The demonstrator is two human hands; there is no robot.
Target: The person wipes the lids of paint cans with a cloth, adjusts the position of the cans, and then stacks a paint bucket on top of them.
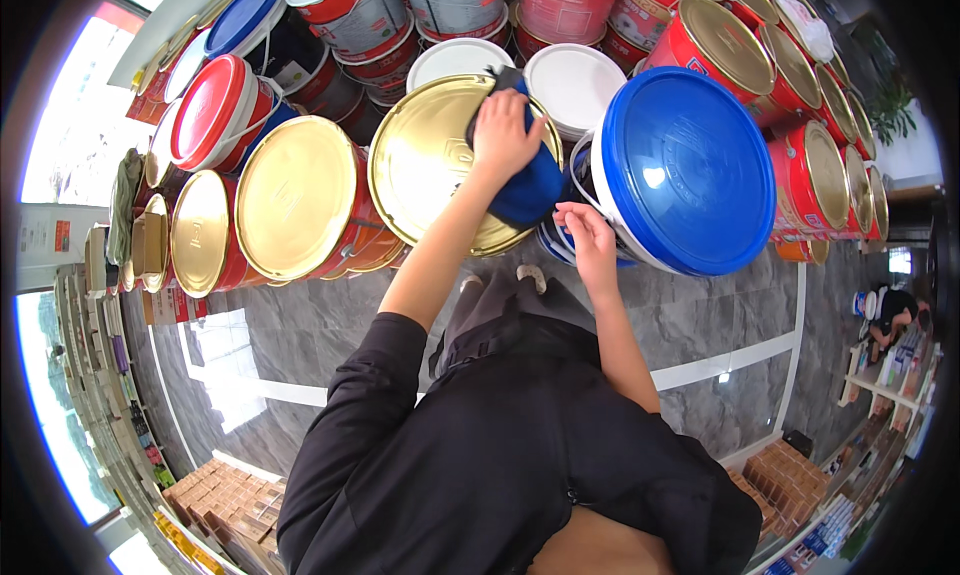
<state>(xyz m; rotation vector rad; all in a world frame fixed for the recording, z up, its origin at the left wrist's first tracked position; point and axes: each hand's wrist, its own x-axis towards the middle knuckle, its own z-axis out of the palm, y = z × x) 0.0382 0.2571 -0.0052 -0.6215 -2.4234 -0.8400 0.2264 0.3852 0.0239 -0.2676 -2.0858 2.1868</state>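
My left hand (506, 136) presses a blue and black cloth (525, 189) onto the right part of a large gold metal lid (420, 155) on a paint bucket. The cloth drapes toward the lid's front edge, and its dark far end bunches up beyond my fingers. My right hand (590, 241) is held loosely curled just right of that lid, near the cloth's lower corner, with nothing visible in it. Close by on its right stands a white pail with a blue plastic lid (690, 170), its handle (581, 174) hanging on the near left side.
Two white-lidded buckets (574, 84) stand behind. Gold-lidded red buckets (296, 196) line the left, and more (727, 42) the right. A red-lidded pail (206, 114) sits on others. Stacked boxes (787, 474) lie behind me. A person (892, 312) bends by shelves at far right.
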